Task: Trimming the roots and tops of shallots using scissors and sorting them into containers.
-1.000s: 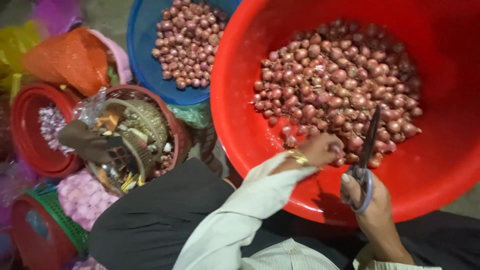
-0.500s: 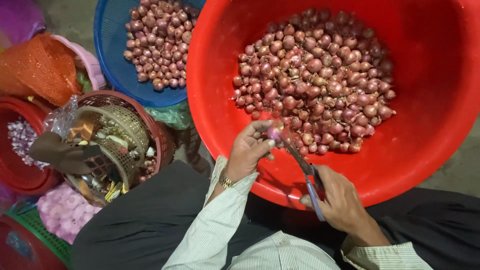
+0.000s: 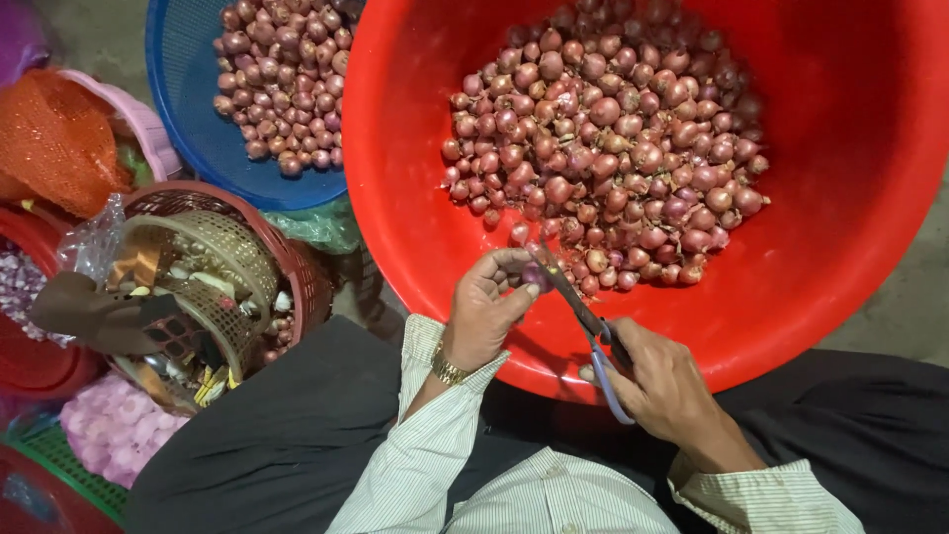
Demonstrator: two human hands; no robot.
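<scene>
I sit over a grey concrete floor (image 3: pixel 914 297) crowded with tubs and baskets, my dark lap filling the lower part of the view. In front of me stands a big red plastic basin (image 3: pixel 840 198), its bottom heaped with small reddish-purple shallots (image 3: pixel 613 148). Beside it to the left a blue perforated basket (image 3: pixel 188 119) holds another pile of the same bulbs. Nearer my left knee a red woven basket (image 3: pixel 306 272) carries a smaller tan basket (image 3: pixel 232 242) and scraps of clear plastic, and an orange mesh sack (image 3: pixel 54 138) lies in a pink tub behind it. At the lower left edge pale pink bulbs (image 3: pixel 114 440) fill a green-rimmed container.

My left hand (image 3: pixel 484 311), a gold watch (image 3: pixel 447 370) at the wrist, is curled shut around a single shallot (image 3: pixel 534 275), pinching it between thumb and fingertips just above the near rim of the red basin. My right hand (image 3: pixel 662 381) is closed through the blue handles of a pair of scissors (image 3: pixel 583 321), gripping them firmly; the dark blades angle up and left and meet the shallot in my left hand. Both striped shirt sleeves reach in from the bottom, hands close together over the basin's near wall.
</scene>
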